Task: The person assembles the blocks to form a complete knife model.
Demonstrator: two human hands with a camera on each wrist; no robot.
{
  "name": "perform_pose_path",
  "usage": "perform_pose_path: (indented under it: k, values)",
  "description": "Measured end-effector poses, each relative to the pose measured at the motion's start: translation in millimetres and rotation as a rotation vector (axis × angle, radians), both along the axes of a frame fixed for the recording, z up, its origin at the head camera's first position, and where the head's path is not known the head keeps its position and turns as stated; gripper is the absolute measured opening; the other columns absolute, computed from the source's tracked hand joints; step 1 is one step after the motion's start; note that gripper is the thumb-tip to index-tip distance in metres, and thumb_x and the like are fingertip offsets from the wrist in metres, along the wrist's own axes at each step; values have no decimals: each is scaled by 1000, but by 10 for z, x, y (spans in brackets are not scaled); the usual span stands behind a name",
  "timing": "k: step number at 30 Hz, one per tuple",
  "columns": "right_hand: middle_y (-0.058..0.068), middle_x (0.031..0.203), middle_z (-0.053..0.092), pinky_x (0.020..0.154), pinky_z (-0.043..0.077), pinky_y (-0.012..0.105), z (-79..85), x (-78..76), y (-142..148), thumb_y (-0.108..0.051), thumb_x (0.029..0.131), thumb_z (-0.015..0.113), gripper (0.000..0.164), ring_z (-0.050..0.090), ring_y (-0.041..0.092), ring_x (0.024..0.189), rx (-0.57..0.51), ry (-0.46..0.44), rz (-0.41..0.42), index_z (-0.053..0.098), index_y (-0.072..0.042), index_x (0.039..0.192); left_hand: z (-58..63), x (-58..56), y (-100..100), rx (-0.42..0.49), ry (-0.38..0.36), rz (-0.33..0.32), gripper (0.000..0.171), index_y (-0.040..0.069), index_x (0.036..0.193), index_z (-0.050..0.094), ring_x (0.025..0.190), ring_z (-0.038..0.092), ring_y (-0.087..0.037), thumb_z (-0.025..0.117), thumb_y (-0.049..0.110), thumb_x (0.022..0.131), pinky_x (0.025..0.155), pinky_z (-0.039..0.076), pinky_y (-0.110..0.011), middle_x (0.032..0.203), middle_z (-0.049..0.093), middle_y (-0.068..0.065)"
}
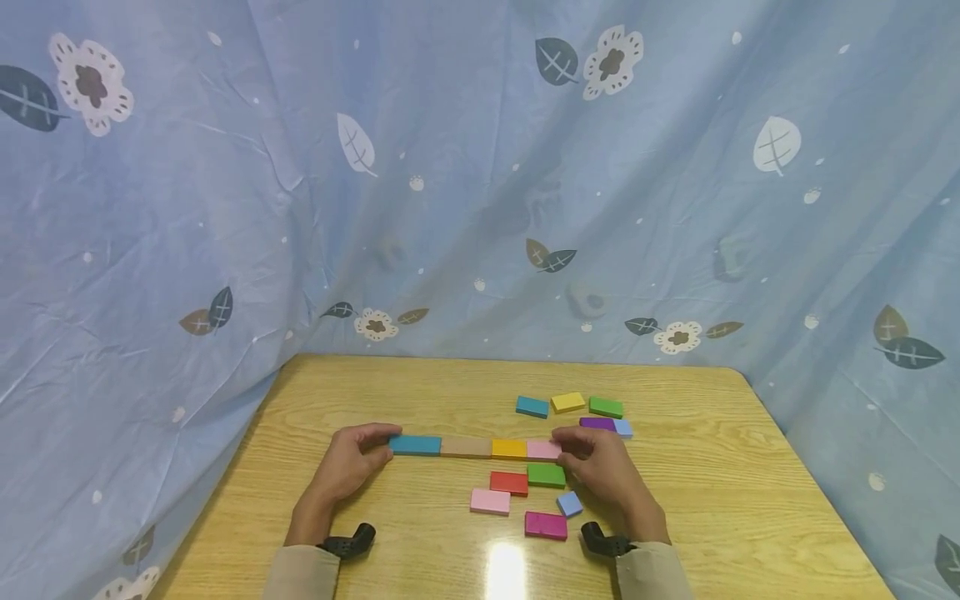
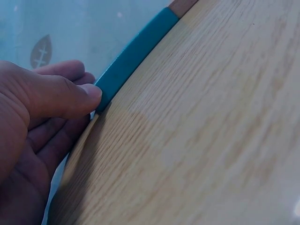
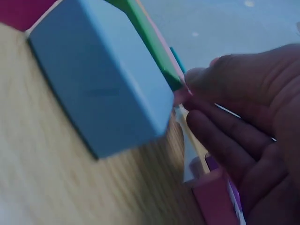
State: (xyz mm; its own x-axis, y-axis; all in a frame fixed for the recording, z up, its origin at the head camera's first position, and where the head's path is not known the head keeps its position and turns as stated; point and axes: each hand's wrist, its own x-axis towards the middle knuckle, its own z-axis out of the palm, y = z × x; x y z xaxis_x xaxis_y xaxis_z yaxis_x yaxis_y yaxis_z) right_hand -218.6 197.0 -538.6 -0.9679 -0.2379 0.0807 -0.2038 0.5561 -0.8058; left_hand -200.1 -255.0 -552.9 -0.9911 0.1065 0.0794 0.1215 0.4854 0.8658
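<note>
A straight row of flat blocks lies on the table: a teal block (image 1: 416, 446), a tan block (image 1: 466, 447), an orange block (image 1: 509, 448) and a pink block (image 1: 543, 450), end to end. My left hand (image 1: 354, 458) pinches the outer end of the teal block, its thumb on the near side, as the left wrist view also shows. At the opposite end, my right hand (image 1: 603, 467) holds the pink block's outer end between thumb and fingers. Just in front of that hand sit a green block (image 1: 546, 475) and a small light blue block (image 3: 103, 75), large in the right wrist view.
Nearer than the row are a red block (image 1: 509, 483), another pink block (image 1: 490, 502) and a magenta block (image 1: 546, 526). Behind it lie blue (image 1: 532, 407), yellow (image 1: 567, 402), green (image 1: 606, 407) and purple (image 1: 597, 423) blocks. A patterned curtain (image 1: 480, 208) hangs past the wooden table (image 1: 375, 383).
</note>
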Motion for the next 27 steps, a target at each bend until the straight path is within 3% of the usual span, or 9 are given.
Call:
perform_pose_path:
  k: [5, 10, 14, 21, 27]
  values:
    - [4, 122, 83, 96, 63, 27, -29, 30, 144, -1, 95, 82, 32, 80, 22, 113, -40, 47, -4, 81, -9, 126, 3, -12, 15, -2, 5, 1, 39, 17, 135, 79, 133, 71, -29, 77, 0, 99, 110, 57, -39, 137, 77, -6]
    - [6, 120, 83, 95, 62, 23, -62, 75, 296, 0, 94, 83, 31, 80, 26, 113, -52, 102, -31, 82, -8, 124, 12, -10, 22, -2, 0, 9, 39, 16, 134, 79, 133, 71, -28, 77, 0, 99, 112, 56, -46, 137, 77, -6]
    - [7, 121, 83, 93, 63, 23, -60, 130, 351, -1, 94, 84, 32, 80, 27, 113, -72, 95, -20, 81, -8, 125, 4, -5, 19, 1, -2, 7, 39, 17, 134, 79, 134, 71, -28, 77, 0, 98, 113, 56, -46, 137, 77, -5]
    - [14, 121, 82, 93, 63, 23, -42, 222, 323, -2, 93, 85, 29, 80, 22, 110, -170, 60, 73, 81, -4, 122, -4, 12, 25, -10, -5, 13, 40, 17, 135, 79, 132, 72, -27, 77, 0, 99, 108, 58, -32, 136, 78, -5]
    - [8, 122, 82, 95, 62, 22, -59, 240, 242, -6, 93, 86, 30, 79, 13, 109, -157, -9, 117, 82, -11, 122, 0, 8, 22, 0, -11, 13, 39, 16, 135, 79, 133, 72, -28, 77, 0, 99, 109, 58, -38, 137, 78, -6]
